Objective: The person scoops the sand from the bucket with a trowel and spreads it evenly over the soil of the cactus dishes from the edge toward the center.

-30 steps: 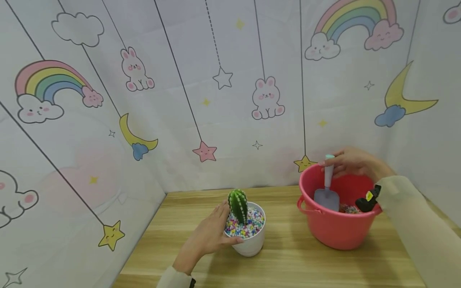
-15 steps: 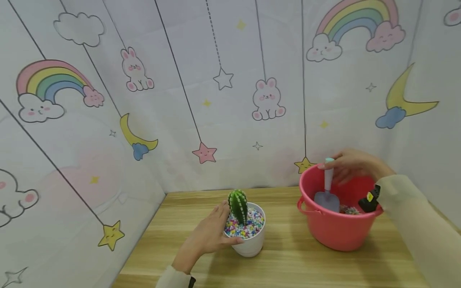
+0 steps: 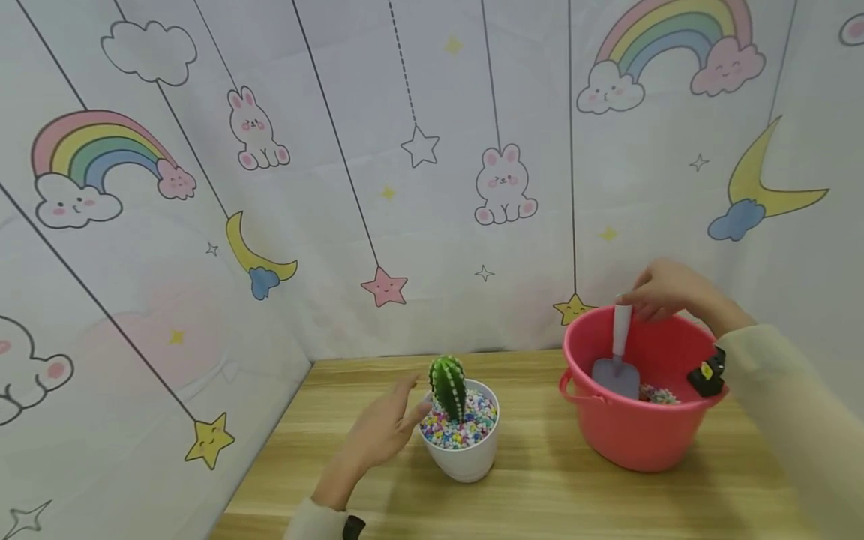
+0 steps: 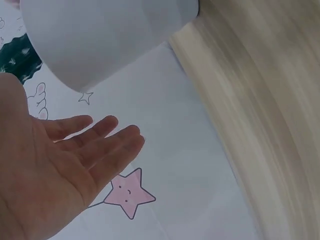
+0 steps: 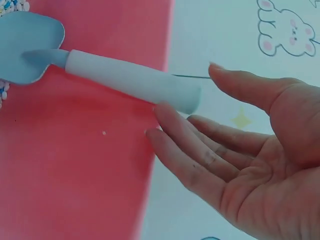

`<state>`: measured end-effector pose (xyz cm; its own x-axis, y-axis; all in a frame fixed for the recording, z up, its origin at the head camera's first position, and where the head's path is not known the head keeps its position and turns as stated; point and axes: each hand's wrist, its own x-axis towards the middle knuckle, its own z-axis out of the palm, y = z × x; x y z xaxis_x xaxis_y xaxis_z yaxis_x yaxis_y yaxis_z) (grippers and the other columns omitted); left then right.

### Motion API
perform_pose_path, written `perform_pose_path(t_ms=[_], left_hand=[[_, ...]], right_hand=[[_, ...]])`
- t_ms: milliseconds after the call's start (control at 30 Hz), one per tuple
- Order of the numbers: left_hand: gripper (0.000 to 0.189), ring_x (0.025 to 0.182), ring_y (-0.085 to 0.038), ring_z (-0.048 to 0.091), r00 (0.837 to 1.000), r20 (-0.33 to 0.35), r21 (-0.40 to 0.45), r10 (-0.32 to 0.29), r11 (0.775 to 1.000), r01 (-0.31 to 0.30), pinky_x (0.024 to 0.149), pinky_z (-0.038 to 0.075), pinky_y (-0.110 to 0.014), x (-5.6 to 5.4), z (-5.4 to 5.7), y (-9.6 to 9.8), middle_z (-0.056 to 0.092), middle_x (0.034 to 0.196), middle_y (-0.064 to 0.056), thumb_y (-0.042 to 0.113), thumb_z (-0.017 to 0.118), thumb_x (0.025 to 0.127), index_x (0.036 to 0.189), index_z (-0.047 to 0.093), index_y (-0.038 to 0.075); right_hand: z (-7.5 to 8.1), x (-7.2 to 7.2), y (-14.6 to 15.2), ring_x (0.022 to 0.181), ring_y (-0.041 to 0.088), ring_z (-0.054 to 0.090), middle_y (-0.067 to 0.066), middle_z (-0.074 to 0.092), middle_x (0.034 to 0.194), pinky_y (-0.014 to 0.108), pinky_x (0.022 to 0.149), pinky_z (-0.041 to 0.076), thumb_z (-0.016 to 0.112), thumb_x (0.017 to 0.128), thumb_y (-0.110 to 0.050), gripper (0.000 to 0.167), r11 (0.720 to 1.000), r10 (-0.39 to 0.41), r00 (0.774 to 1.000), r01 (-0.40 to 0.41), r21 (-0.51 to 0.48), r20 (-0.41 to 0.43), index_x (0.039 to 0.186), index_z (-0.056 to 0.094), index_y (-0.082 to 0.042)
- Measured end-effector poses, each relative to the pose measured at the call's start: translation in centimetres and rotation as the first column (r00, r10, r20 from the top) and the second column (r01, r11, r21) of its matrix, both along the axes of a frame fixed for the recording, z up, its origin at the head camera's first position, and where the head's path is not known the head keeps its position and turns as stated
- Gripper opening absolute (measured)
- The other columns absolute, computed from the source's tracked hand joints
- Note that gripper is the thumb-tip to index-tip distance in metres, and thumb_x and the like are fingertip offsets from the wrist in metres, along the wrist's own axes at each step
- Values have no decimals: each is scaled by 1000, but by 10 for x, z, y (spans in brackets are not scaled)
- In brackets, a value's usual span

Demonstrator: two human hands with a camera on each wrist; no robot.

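Observation:
A green cactus stands upright in a white pot filled with colourful beads. Beside the pot, on its left, is my left hand, fingers extended; in the left wrist view the hand is apart from the pot. A small trowel leans inside the red bucket, handle up against the rim. My right hand hovers at the handle's top. In the right wrist view its fingers are loosely bent and the thumb stands away from the handle.
More beads lie at the bottom of the bucket. The wooden table meets a printed cloth backdrop behind and at the left. A black wrist device overlaps the bucket's right rim.
My left hand has let go of the pot and drawn back to the left. The right hand has released the trowel handle and risen slightly; the trowel stays in the bucket.

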<state>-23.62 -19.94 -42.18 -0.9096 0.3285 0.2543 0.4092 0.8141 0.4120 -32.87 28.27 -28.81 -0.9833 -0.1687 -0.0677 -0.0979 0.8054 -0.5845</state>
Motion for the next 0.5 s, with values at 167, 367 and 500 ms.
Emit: perform_pose_path(t_ms=[167, 367, 500], left_hand=[[61, 127, -36, 67, 994, -55, -4, 93, 996, -93, 101, 58, -56, -1, 13, -5, 63, 144, -16, 55, 48, 109, 144, 56, 6], [53, 110, -29, 71, 985, -133, -93, 113, 988, -126, 86, 62, -48, -3, 27, -16, 66, 129, -11, 55, 57, 105, 127, 65, 7], [55, 117, -32, 69, 980, -171, -123, 103, 984, -125, 93, 62, -50, -7, 33, -25, 63, 139, -14, 51, 58, 106, 134, 63, 5]], right_hand=[[3, 10, 11, 84, 31, 79, 34, 74, 107, 45, 76, 68, 69, 101, -30, 56, 1000, -28, 996, 29, 8, -90, 127, 61, 19], [5, 27, 19, 84, 32, 78, 33, 74, 106, 46, 75, 68, 48, 107, -56, 78, 999, -53, 973, 50, -17, -223, 128, 61, 17], [3, 40, 23, 87, 31, 78, 30, 75, 108, 49, 79, 67, 35, 109, -60, 80, 997, -58, 949, 40, -64, -308, 129, 62, 13]])
